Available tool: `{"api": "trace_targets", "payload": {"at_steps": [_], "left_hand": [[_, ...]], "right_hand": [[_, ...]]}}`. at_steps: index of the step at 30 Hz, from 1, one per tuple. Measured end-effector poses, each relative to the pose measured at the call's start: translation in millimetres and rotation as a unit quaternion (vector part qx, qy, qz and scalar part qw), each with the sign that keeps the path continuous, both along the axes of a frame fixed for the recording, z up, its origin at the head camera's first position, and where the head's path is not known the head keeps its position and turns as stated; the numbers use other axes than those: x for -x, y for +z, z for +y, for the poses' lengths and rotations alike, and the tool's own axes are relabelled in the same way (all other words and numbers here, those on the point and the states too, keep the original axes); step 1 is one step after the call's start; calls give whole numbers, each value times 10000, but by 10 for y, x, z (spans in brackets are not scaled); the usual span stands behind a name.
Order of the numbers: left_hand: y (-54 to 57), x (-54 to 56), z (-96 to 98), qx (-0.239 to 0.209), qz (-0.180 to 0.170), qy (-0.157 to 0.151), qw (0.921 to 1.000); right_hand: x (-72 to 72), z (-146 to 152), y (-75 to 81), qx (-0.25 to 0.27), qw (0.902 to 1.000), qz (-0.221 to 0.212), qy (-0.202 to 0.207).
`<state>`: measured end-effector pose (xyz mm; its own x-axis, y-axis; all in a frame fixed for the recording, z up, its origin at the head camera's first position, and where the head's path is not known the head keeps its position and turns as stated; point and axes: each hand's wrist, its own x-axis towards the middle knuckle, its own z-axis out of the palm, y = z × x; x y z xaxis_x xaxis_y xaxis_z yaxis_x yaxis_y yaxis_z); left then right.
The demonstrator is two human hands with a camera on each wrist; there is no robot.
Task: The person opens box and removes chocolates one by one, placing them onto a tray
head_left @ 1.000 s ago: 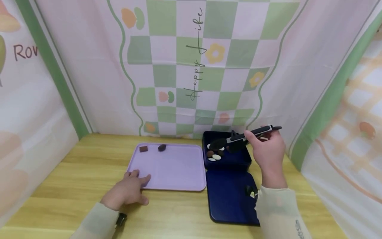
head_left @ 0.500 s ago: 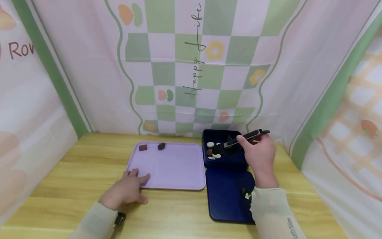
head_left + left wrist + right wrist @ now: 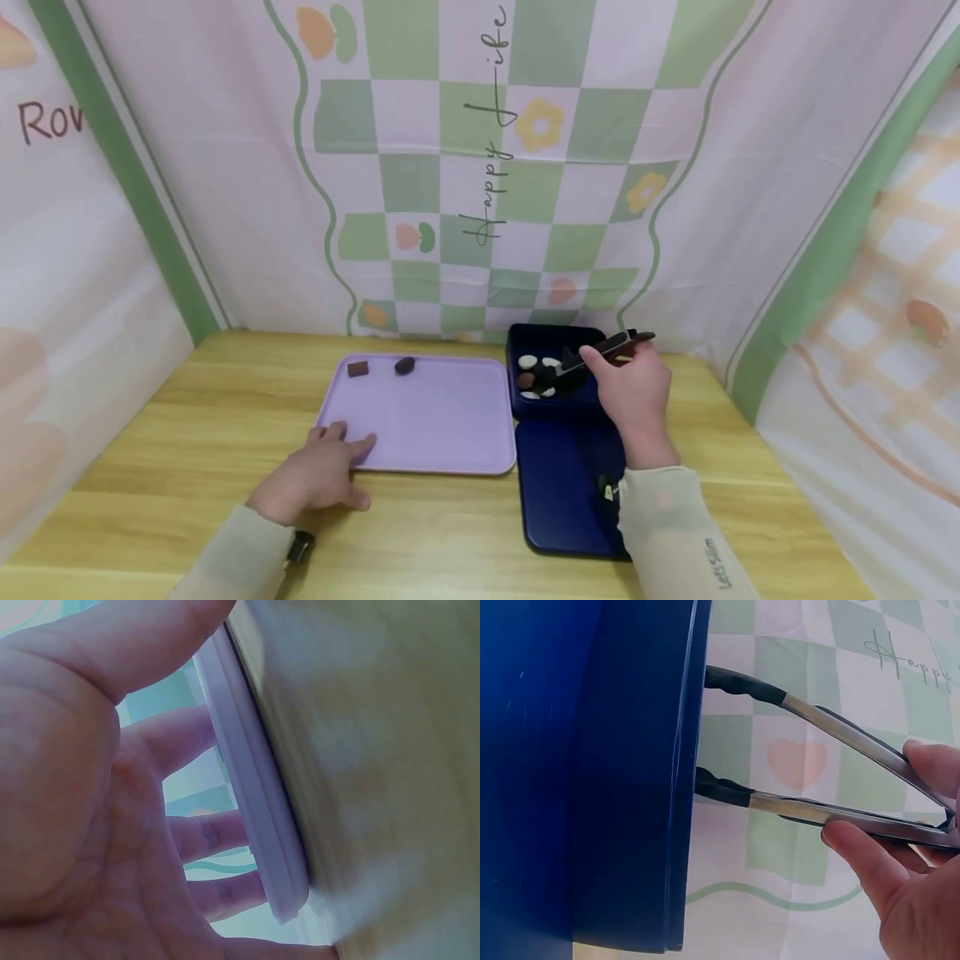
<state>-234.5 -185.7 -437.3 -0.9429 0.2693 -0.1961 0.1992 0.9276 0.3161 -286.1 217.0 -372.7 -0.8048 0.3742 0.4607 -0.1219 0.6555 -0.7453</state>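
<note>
My right hand [image 3: 637, 400] grips a pair of tongs [image 3: 603, 348] with black tips, reaching down into the dark blue box [image 3: 558, 409]. In the right wrist view the tongs [image 3: 802, 806] are spread apart, and the box wall [image 3: 630, 787] hides their ends. Inside the box lie white oval pieces [image 3: 527, 362] and a brown piece [image 3: 527, 381], partly covered by the tongs. My left hand [image 3: 311, 475] rests at the near left edge of the lilac tray [image 3: 435, 429], fingers extended over its rim. The tray holds a brown rectangular piece [image 3: 357, 368] and a dark oval one [image 3: 405, 366].
A dark blue lid [image 3: 562, 508] lies in front of the box, to the right of the tray, partly under the right sleeve [image 3: 667, 500]. The wooden table [image 3: 165, 433] ends at a patterned curtain [image 3: 405, 183] behind, with more cloth hanging on both sides.
My right hand has moved left and carried the tongs' tips lower into the box, among the pieces. The left hand and the two pieces on the tray have stayed put.
</note>
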Motion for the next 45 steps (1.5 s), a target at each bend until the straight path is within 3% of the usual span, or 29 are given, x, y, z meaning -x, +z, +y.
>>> {"api": "trace_targets", "payload": {"at_steps": [10, 19, 25, 38, 45], "left_hand": [[15, -7, 9, 32, 11, 7, 10000], [10, -2, 14, 91, -26, 49, 9999], [4, -1, 14, 70, -47, 61, 9999], [10, 5, 9, 62, -60, 56, 9999], [-12, 11, 2, 26, -52, 42, 10000]], "right_hand": [[-72, 79, 103, -133, 9993, 127, -332], [-48, 49, 41, -387, 9992, 76, 40], [-60, 84, 45, -551, 9983, 146, -155], [-61, 165, 81, -434, 9982, 236, -326], [-26, 358, 97, 83, 9966, 387, -718]]}}
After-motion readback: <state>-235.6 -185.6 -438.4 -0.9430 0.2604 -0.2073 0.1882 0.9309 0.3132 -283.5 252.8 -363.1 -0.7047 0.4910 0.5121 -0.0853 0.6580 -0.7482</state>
